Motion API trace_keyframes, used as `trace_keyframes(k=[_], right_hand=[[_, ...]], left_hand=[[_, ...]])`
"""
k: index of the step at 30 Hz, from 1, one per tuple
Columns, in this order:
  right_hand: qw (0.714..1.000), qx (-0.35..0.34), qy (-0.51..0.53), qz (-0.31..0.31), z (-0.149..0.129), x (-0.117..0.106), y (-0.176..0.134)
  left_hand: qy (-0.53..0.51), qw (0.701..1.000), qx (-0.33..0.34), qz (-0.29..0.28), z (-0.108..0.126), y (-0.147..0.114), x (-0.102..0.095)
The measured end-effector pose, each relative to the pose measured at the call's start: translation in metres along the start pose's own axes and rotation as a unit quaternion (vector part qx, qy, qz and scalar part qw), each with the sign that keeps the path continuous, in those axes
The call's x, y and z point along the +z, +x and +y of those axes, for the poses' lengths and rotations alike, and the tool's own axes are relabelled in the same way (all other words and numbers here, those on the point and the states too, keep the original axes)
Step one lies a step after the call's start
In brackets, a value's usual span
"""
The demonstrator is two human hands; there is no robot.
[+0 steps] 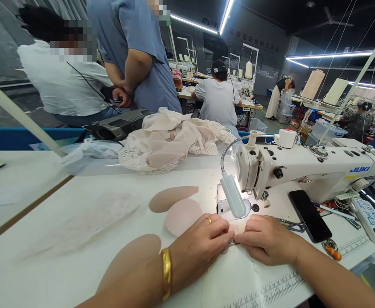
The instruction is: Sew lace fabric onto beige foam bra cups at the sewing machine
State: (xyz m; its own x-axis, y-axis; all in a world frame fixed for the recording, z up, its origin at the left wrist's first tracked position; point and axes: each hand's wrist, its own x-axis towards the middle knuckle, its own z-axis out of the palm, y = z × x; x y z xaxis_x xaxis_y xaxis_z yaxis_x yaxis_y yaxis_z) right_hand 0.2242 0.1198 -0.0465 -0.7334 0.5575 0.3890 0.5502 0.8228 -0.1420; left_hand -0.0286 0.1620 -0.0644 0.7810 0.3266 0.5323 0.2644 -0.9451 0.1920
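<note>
Side by side in front of the sewing machine (303, 169), both hands have their fingers closed at a small pale pink fabric piece (237, 225). My left hand (203, 239), with a gold ring and bangle, presses its fingertips on the left edge of it. From the right, my right hand (266, 239) pinches the other edge, its fingertips nearly meeting the left ones. The fingers hide most of the piece. A lit lamp (234, 196) on a bendable neck hangs just above. Left of my hands lie a pale pink cup-shaped piece (183, 216) and beige pieces (171, 199).
Behind the work area, lace fabric (177, 139) lies heaped on clear plastic. At right are a black phone (309, 216), scissors (290, 224) and a white control box (372, 220). A ruler strip (271, 291) runs along the front. Several people stand or sit beyond.
</note>
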Motion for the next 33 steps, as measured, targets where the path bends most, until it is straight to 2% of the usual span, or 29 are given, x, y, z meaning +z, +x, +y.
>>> trace_keyframes(k=[8,19,29,33], right_hand=[[0.997,0.074,-0.017,0.022,0.005,0.009,0.004],[0.987,0.149,-0.045,0.040,0.015,0.017,0.009],[0.986,0.152,-0.058,0.042,0.016,0.016,0.008],[0.984,0.160,-0.054,0.049,0.016,0.016,0.006]], left_hand=[[0.000,1.000,-0.007,-0.020,-0.009,0.014,-0.006],[0.045,0.999,-0.011,-0.018,-0.037,0.029,0.003],[0.071,0.997,-0.024,-0.028,-0.051,0.028,0.024],[0.089,0.994,-0.037,-0.043,-0.050,0.033,0.024]])
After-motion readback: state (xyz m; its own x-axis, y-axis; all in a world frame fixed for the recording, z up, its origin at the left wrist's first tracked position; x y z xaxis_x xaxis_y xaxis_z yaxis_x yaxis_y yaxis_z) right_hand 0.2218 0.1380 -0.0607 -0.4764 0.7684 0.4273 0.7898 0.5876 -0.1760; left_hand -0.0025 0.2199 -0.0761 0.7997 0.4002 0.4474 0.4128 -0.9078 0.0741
